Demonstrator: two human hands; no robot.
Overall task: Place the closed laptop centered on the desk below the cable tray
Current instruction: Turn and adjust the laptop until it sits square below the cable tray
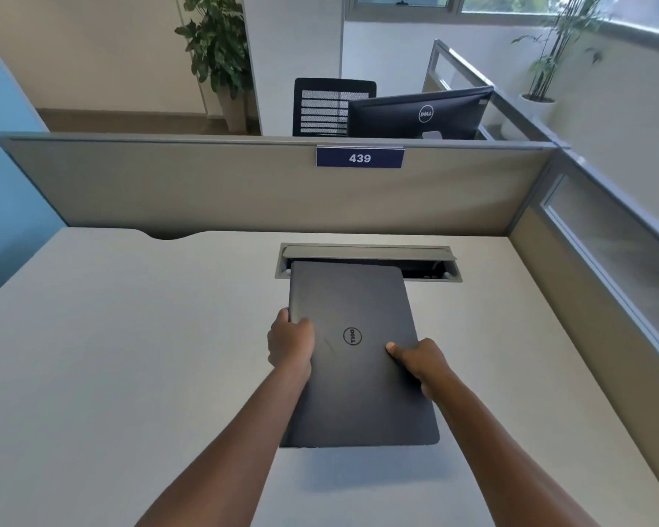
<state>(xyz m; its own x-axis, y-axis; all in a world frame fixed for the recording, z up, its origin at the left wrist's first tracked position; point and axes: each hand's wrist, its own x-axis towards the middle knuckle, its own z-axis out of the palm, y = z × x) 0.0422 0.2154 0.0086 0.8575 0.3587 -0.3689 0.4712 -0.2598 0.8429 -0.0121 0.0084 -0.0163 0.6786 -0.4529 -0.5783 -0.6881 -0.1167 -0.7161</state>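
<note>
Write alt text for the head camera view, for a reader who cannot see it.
Two bare hands, left and right, grip the sides of a closed dark laptop above a pale desk; its far edge overlaps the open cable tray. A grey partition labelled 439 stands behind.

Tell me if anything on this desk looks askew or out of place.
The closed laptop, held at its sides by the left hand and right hand, is turned lengthwise, its far edge covering the left part of the cable tray opening. It looks lifted, casting a shadow on the desk. Nothing looks spilled or damaged.
</note>
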